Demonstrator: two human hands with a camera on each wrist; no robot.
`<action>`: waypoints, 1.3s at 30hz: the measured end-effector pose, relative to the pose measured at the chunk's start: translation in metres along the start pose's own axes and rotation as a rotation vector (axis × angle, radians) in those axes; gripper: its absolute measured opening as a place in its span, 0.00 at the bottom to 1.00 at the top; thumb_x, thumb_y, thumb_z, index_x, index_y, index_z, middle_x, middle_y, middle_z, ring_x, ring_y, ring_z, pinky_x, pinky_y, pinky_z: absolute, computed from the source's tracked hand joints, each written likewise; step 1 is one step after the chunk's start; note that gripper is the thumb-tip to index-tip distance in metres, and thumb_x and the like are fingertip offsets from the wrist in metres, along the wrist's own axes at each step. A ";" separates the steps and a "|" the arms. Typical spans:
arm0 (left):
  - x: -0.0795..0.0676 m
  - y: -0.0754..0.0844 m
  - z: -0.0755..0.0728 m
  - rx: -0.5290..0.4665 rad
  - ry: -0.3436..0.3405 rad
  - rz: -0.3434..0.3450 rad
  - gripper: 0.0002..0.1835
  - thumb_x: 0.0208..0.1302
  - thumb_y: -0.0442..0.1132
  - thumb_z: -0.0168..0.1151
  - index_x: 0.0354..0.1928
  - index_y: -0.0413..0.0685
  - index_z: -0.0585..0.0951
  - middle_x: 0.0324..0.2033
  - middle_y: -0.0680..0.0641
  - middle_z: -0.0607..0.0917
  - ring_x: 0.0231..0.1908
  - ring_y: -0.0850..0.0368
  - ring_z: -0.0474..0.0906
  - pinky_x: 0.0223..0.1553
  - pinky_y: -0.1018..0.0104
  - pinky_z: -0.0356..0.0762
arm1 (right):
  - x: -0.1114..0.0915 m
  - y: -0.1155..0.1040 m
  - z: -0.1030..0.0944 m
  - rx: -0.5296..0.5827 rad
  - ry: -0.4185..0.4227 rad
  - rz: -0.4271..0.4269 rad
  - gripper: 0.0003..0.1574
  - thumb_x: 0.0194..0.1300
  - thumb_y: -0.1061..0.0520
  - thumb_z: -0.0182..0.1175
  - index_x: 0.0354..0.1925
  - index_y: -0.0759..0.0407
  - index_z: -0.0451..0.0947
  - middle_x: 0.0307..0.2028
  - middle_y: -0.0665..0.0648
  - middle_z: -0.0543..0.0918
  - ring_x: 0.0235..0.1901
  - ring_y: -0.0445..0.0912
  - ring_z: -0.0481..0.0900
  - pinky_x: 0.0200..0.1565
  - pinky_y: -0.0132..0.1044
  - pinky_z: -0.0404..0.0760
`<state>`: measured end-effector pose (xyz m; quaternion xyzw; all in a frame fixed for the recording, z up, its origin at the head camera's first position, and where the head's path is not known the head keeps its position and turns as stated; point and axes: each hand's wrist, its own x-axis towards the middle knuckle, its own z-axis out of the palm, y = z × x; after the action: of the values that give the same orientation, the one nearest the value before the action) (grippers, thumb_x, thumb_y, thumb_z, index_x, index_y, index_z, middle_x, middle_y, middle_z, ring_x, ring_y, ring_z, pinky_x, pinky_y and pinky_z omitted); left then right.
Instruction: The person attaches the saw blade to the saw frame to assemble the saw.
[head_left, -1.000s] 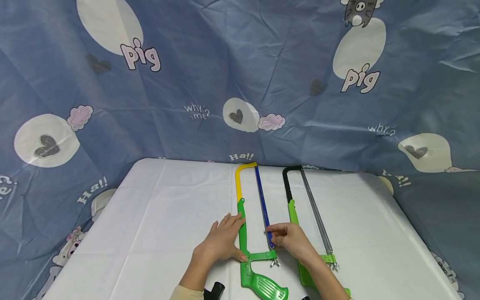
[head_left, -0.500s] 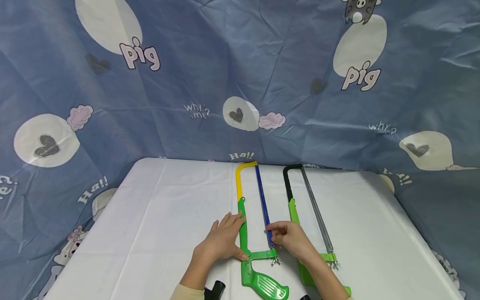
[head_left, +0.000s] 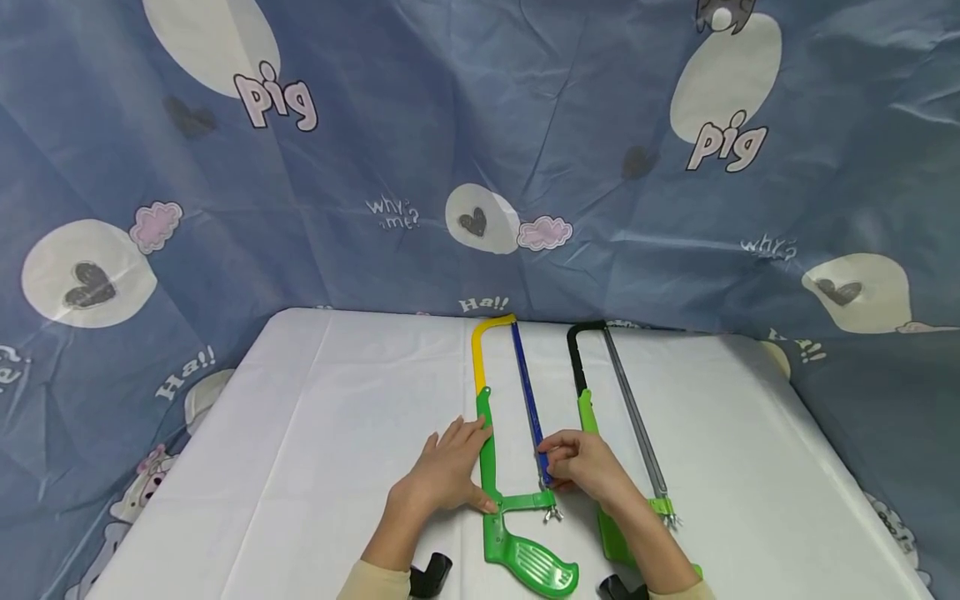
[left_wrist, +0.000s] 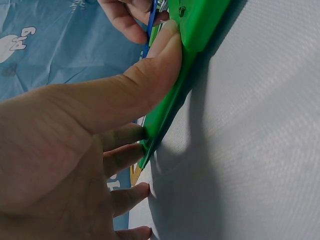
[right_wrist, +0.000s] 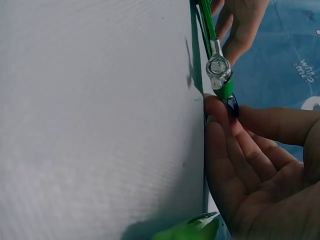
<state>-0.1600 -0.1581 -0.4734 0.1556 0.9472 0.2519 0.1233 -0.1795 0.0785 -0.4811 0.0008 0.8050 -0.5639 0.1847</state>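
White table [head_left: 360, 400]: left hand [head_left: 450, 475], fingers spread, rests on green-and-yellow hacksaw [head_left: 488, 462], likely light and stiff; grooved handle [head_left: 540, 568] seems the best hold. Blue blade [head_left: 527, 383], presumably thin and springy, pinched near its lower end by right hand [head_left: 588, 467]. Second saw [head_left: 588, 412] just beside.

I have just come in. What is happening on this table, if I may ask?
A person is handling a hacksaw on a white-covered table. The left hand rests on its green frame, while the right hand pinches the blue blade near the end by the wing nut. A second hacksaw with a grey blade lies alongside, partly hidden by the right arm.
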 end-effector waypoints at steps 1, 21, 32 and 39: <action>0.000 0.000 0.000 0.003 0.000 -0.001 0.61 0.36 0.56 0.82 0.75 0.48 0.63 0.77 0.44 0.59 0.77 0.37 0.48 0.72 0.30 0.48 | 0.000 0.000 0.000 -0.002 0.002 0.001 0.16 0.60 0.70 0.60 0.48 0.68 0.82 0.28 0.58 0.85 0.25 0.47 0.85 0.31 0.43 0.86; 0.000 0.002 -0.003 0.000 -0.011 0.006 0.59 0.40 0.55 0.82 0.75 0.47 0.62 0.77 0.44 0.58 0.78 0.37 0.47 0.72 0.30 0.47 | 0.000 0.000 -0.004 0.058 0.013 -0.021 0.15 0.59 0.73 0.61 0.47 0.72 0.80 0.30 0.61 0.85 0.27 0.47 0.84 0.33 0.43 0.86; 0.002 0.000 -0.002 0.011 -0.014 0.007 0.60 0.40 0.56 0.82 0.75 0.48 0.61 0.77 0.45 0.58 0.78 0.38 0.47 0.72 0.31 0.48 | 0.002 -0.001 -0.003 0.049 0.028 0.000 0.15 0.59 0.72 0.62 0.46 0.70 0.81 0.31 0.60 0.87 0.29 0.46 0.85 0.35 0.42 0.87; 0.002 0.000 -0.002 0.013 -0.017 0.002 0.60 0.40 0.56 0.81 0.75 0.48 0.62 0.77 0.45 0.58 0.78 0.38 0.47 0.72 0.31 0.48 | 0.001 -0.003 0.001 0.058 -0.002 0.004 0.16 0.60 0.72 0.62 0.48 0.71 0.80 0.31 0.60 0.86 0.30 0.47 0.85 0.35 0.42 0.87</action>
<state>-0.1625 -0.1581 -0.4726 0.1592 0.9476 0.2446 0.1301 -0.1807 0.0763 -0.4791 0.0073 0.7881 -0.5867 0.1863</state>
